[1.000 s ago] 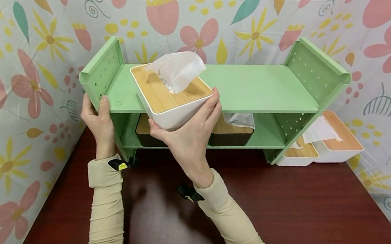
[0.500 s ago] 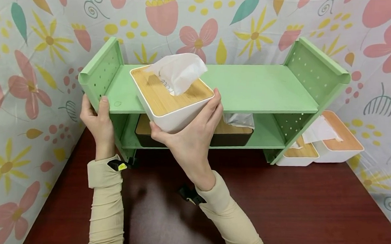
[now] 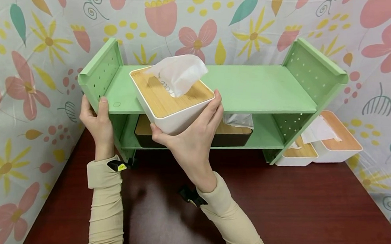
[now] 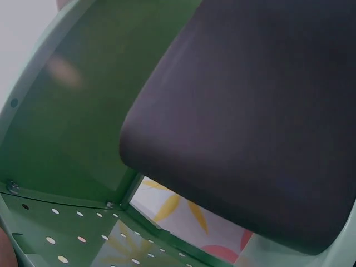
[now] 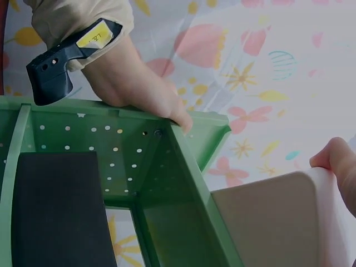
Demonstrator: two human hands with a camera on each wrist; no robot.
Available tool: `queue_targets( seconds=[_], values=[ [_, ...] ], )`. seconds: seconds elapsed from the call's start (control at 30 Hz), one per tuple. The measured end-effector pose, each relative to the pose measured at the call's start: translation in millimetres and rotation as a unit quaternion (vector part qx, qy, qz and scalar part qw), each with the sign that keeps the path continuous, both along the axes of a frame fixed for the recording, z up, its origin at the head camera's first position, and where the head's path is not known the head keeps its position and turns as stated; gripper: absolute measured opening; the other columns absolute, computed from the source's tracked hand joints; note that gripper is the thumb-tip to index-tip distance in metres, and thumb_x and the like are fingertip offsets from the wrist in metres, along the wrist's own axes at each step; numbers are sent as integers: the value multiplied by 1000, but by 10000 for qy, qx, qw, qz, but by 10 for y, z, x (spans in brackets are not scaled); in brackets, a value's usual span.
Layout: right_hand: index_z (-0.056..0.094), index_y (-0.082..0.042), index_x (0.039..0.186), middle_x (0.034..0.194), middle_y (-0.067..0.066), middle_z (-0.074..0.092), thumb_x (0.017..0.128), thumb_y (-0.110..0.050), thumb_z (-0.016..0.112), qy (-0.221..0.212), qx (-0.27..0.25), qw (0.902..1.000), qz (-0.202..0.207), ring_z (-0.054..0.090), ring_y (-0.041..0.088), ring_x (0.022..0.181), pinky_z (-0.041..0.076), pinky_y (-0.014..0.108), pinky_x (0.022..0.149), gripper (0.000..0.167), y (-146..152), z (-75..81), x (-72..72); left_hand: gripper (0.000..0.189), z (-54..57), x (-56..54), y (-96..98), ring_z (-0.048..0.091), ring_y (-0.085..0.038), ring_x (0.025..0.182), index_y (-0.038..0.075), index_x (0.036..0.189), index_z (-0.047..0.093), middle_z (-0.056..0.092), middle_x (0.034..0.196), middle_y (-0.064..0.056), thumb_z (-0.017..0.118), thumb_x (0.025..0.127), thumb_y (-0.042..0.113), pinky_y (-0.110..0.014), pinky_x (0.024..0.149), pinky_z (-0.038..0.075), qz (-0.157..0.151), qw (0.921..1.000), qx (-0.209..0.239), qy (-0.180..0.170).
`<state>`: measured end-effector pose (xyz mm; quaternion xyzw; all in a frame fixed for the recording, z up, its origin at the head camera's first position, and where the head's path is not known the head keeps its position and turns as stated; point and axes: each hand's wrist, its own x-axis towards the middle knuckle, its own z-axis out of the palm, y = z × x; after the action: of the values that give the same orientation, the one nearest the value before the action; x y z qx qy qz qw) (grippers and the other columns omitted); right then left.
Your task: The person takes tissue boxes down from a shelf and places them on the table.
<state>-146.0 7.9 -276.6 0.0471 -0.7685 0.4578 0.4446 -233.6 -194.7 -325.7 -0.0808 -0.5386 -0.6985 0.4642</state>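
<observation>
My right hand grips a white tissue box by its near right corner, thumb on the front and fingers along the right side. Its wooden lid faces up, with a white tissue sticking out. The box is tilted at the front edge of the upper board of a green shelf, overlapping that board's left part. My left hand holds the shelf's left side panel, thumb inside and fingers outside. In the right wrist view, the box's underside pokes out past the board edge.
A dark tissue box with a wooden lid lies on the lower board, partly hidden behind the white one. Right of the shelf, a small white tissue box and a larger one stand on the dark red table. A floral curtain hangs behind.
The white tissue box and my right hand have lowered very slightly. My left hand keeps its place on the shelf's side panel.
</observation>
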Motion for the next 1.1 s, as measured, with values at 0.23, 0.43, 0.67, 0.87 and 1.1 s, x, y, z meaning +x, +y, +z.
queue_targets(
  seconds=[0.23, 0.43, 0.67, 0.87, 1.1],
  values=[
    [22, 3, 147, 140, 17, 36, 47, -44, 89, 32, -49, 10000, 64, 34, 23, 131, 40, 34, 105, 129, 10, -11, -1, 29, -7, -13, -16, 60, -21, 96, 1, 116, 65, 65, 105, -10, 56, 89, 4, -30, 88, 45, -12, 9999, -105, 23],
    [22, 3, 147, 142, 18, 35, 47, -43, 89, 36, -26, 10000, 73, 34, 23, 130, 41, 34, 104, 128, 27, -6, 8, 31, -12, -11, -17, 60, -21, 97, 0, 118, 65, 65, 106, -11, 56, 89, 5, -31, 89, 45, -9, 9999, -111, -3],
    [21, 1, 148, 142, 17, 34, 48, -41, 90, 33, -102, 9997, 229, 33, 21, 131, 41, 33, 104, 129, 43, 0, 30, 31, 4, -2, -7, 59, -22, 98, -1, 118, 65, 65, 106, -12, 57, 89, 5, -31, 90, 44, -53, 10000, 28, -5],
    [20, -1, 149, 142, 14, 34, 49, -39, 90, 18, -209, 9989, 416, 32, 19, 131, 41, 34, 103, 128, 73, -2, 53, 30, 18, 7, 9, 59, -20, 96, -3, 117, 64, 65, 103, -11, 56, 89, 4, -30, 89, 44, -73, 10000, 50, -30],
    [20, -3, 149, 141, 12, 35, 50, -36, 91, -23, -326, 9978, 585, 32, 14, 131, 40, 34, 104, 126, 103, -3, 74, 28, 93, 92, 64, 59, -21, 96, -2, 114, 65, 65, 103, -10, 55, 88, 2, -29, 89, 44, -48, 9999, 99, -57]
  ],
)
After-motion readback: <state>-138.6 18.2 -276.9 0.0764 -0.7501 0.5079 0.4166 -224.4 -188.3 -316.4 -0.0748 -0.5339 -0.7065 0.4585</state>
